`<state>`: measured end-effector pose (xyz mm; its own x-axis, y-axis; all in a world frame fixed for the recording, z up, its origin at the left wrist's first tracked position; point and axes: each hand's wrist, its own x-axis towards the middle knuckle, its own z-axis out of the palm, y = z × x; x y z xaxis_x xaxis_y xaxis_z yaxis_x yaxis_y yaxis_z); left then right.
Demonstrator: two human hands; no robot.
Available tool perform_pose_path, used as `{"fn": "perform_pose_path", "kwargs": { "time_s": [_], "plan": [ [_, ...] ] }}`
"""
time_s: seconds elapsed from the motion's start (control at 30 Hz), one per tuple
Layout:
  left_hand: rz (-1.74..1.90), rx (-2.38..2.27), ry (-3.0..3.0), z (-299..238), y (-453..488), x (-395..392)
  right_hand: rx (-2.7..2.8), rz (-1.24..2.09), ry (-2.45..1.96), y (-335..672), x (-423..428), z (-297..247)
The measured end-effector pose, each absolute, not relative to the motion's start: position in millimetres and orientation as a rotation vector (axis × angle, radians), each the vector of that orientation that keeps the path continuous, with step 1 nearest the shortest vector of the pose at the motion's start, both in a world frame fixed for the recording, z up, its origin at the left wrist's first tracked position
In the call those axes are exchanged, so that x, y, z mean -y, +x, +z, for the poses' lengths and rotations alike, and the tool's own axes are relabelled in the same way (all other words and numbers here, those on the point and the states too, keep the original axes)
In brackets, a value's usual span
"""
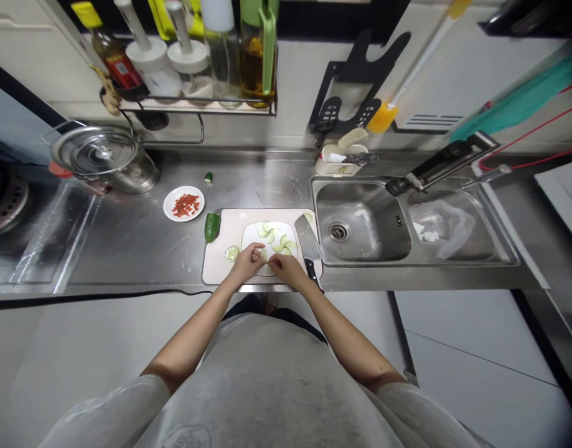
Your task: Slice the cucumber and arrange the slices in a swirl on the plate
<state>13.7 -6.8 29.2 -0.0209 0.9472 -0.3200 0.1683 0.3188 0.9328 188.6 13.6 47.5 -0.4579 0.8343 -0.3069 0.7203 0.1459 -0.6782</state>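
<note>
My left hand (248, 262) and my right hand (287, 271) meet over the near side of a white plate (249, 234). Both have their fingers pinched together, with a thin pale cucumber slice (263, 254) between them, partly hidden by the fingers. Curved cucumber slices (269, 233) lie in pinwheel patterns on the plate, which rests on a pale cutting board (215, 267). Beside my left hand is a small stack of cucumber slices (231, 252). A cleaver (308, 238) lies along the board's right side. At the left edge sits a cut cucumber piece (211, 227).
Left of the board stand a small plate (167, 207) of chopped red bits and a lidded steel pot (134, 171). A cucumber end (208, 178) lies behind. To the right is a double sink (365, 256) with a faucet (435, 165). Bottles (225, 62) fill a wall rack above.
</note>
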Motion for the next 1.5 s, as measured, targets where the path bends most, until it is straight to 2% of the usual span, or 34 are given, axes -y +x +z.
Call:
{"fn": "perform_pose_path", "kwargs": {
  "time_s": [0.3, 0.57, 0.9, 1.5],
  "plan": [
    [0.763, -1.54, 1.304, 33, 14, 5, 2.62, 0.935, -1.631, 181, -18, 53],
    [0.555, -1.629, 1.637, 29, 16, 2, 2.716, 0.814, -1.621, 180, -15, 47],
    [0.453, -1.654, 1.796, 27, 18, 6, 2.864, 0.527, -1.408, 188, -6, 41],
    [0.503, -1.587, 1.893, 25, 15, 10, 2.681, 0.447, -1.436, 202, 17, 37]
  ]
}}
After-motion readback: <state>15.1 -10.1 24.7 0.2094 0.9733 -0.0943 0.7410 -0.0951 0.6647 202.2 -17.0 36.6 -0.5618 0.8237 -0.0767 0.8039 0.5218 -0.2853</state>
